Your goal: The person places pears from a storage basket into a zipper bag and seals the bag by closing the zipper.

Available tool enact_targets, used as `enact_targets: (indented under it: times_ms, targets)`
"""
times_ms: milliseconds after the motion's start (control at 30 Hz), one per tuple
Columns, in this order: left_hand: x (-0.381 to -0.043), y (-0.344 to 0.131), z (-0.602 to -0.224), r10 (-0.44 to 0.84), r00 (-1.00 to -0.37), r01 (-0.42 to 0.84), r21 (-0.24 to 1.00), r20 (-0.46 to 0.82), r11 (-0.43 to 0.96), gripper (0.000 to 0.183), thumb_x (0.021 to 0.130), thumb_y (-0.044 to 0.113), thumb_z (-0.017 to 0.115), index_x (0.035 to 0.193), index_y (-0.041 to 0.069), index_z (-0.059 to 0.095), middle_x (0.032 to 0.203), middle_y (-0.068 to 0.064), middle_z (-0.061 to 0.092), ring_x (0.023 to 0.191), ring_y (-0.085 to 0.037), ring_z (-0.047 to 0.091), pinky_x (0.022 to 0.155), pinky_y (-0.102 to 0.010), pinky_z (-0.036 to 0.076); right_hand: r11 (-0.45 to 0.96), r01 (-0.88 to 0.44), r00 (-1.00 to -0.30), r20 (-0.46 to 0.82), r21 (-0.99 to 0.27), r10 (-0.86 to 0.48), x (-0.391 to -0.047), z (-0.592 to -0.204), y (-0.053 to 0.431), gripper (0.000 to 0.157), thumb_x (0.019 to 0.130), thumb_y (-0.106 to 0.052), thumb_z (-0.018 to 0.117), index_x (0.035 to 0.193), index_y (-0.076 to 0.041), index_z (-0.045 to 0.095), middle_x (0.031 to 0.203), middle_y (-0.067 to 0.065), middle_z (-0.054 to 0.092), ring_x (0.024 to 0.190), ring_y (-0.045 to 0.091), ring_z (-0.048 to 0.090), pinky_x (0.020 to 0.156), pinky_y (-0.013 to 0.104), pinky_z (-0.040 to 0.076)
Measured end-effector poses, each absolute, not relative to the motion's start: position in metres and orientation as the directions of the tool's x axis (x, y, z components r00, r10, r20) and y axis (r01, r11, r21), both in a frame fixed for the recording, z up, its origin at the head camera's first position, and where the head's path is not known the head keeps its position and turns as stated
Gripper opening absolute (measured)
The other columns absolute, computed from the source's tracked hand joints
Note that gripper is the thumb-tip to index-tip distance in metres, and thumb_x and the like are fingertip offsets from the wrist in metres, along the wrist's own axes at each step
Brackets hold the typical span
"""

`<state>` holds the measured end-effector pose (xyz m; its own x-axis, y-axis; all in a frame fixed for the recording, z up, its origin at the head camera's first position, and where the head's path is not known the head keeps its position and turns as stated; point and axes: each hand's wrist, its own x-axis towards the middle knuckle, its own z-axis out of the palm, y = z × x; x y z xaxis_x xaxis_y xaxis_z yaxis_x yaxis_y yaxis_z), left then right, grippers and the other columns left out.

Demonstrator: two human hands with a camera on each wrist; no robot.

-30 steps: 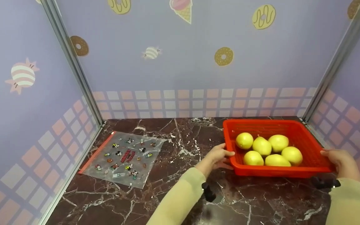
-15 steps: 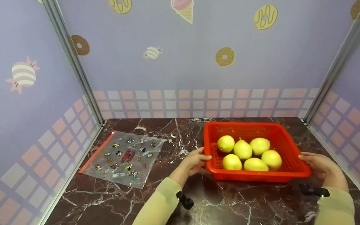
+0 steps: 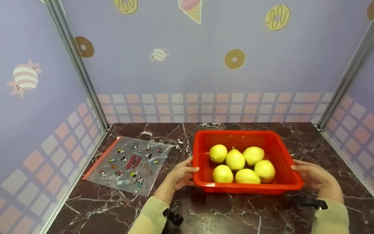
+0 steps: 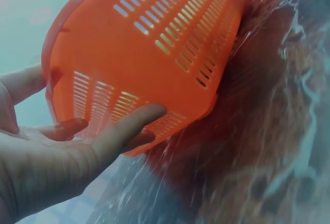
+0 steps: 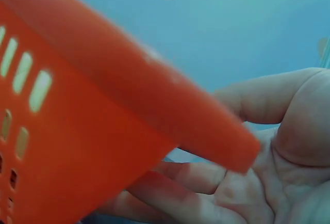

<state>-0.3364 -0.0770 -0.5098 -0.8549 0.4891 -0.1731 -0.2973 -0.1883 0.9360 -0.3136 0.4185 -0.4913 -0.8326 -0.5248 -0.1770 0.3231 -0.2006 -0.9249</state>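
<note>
A red plastic basket (image 3: 243,189) with slotted walls holds several yellow fruits (image 3: 235,160); one has a stem and a pear shape. My left hand (image 3: 180,175) grips the basket's left end, thumb over the rim and fingers under it. In the left wrist view, fingers (image 4: 126,128) spread against the slotted outer wall. On the opposite end, my right hand (image 3: 317,178) holds the rim between thumb and fingers. The right wrist view shows its fingers (image 5: 175,195) beneath the rim. The basket seems slightly above the dark marbled countertop (image 3: 226,217), where its reflection shows.
A clear zip bag (image 3: 130,165) with a red slider edge and printed cartoon figures lies flat on the left of the countertop. Patterned panels (image 3: 206,74) enclose the back and both sides, joined by metal posts (image 3: 80,70).
Both hands have carried the basket of fruit leftward and a little toward me, from the right side to nearer the middle of the countertop. The zip bag has stayed put.
</note>
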Motion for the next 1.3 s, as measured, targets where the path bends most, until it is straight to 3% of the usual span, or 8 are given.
enact_targets:
  times_ms: [200,367,733,1067,1300]
  targets:
    - [-0.333,-0.102,-0.512,0.497,-0.854,-0.282,0.941,-0.155,-0.189,0.067,0.1,0.007,0.053,0.161,0.003,0.026,0.149,-0.031,0.05,0.118,-0.037,0.066,0.09,-0.051,0.059,-0.208,0.293,-0.791,-0.114,-0.933,-0.601,-0.317,-0.496,0.399,0.048,0.11,-0.004,0.031,0.13,-0.029,0.067,0.126,-0.003,0.073,0.116,0.017,0.072,0.097,0.039,0.06]
    - [-0.33,-0.118,-0.512,0.489,-0.859,-0.277,0.941,-0.152,-0.194,0.065,0.101,0.006,0.051,0.161,0.002,0.026,0.14,-0.022,0.06,0.112,-0.03,0.069,0.084,-0.045,0.061,-0.212,0.306,-0.787,-0.121,-0.928,-0.605,-0.32,-0.499,0.384,0.047,0.11,-0.004,0.031,0.13,-0.028,0.066,0.125,-0.001,0.073,0.116,0.018,0.072,0.097,0.04,0.06]
    - [-0.327,-0.134,-0.509,0.517,-0.843,-0.283,0.939,-0.147,-0.195,0.063,0.101,0.002,0.046,0.16,-0.001,0.022,0.131,-0.012,0.062,0.107,-0.028,0.07,0.081,-0.043,0.062,-0.294,0.317,-0.743,-0.044,-0.902,-0.668,-0.324,-0.508,0.371,0.055,0.109,-0.001,0.024,0.137,-0.026,0.063,0.129,0.002,0.072,0.12,0.021,0.07,0.101,0.043,0.057]
    - [-0.326,-0.139,-0.508,0.552,-0.82,-0.297,0.936,-0.148,-0.19,0.068,0.101,0.002,0.048,0.161,0.001,0.016,0.143,-0.02,0.052,0.112,-0.029,0.068,0.084,-0.043,0.061,-0.321,0.333,-0.719,-0.018,-0.887,-0.695,-0.326,-0.512,0.368,0.057,0.108,0.0,0.02,0.139,-0.027,0.059,0.129,0.003,0.072,0.12,0.022,0.071,0.101,0.042,0.058]
    - [-0.327,-0.139,-0.506,0.555,-0.819,-0.3,0.933,-0.145,-0.198,0.068,0.1,0.002,0.048,0.16,0.0,0.016,0.137,-0.015,0.057,0.114,-0.029,0.068,0.088,-0.047,0.059,-0.346,0.331,-0.721,0.001,-0.878,-0.693,-0.327,-0.514,0.369,0.06,0.108,-0.001,0.018,0.141,-0.031,0.058,0.131,0.005,0.071,0.12,0.022,0.07,0.101,0.041,0.058]
